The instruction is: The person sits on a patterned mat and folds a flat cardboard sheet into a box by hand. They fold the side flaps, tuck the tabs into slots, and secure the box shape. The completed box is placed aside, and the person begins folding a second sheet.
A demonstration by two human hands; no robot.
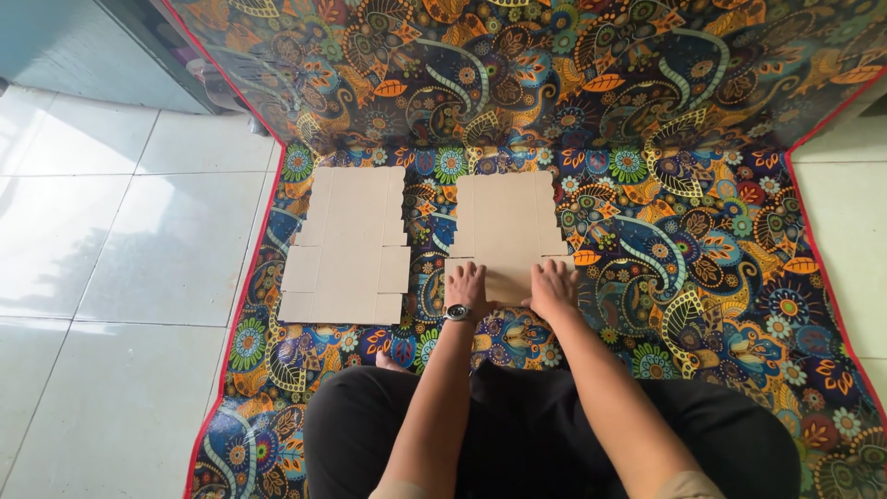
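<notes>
Two flat die-cut cardboard box blanks lie on a colourful patterned mat (702,240). The right cardboard blank (506,217) is straight ahead of me. My left hand (468,286), with a wristwatch on its wrist, presses flat on the blank's near left edge. My right hand (552,287) presses flat on its near right edge, fingers spread forward. Both palms are down and neither hand grips anything. The left cardboard blank (349,245) lies untouched a short way to the left of my left hand.
I sit with my legs in black trousers (545,434) on the mat, which also runs up the wall (517,65) behind. White floor tiles (111,259) lie to the left and at the far right. A bare toe (386,360) shows by my left knee.
</notes>
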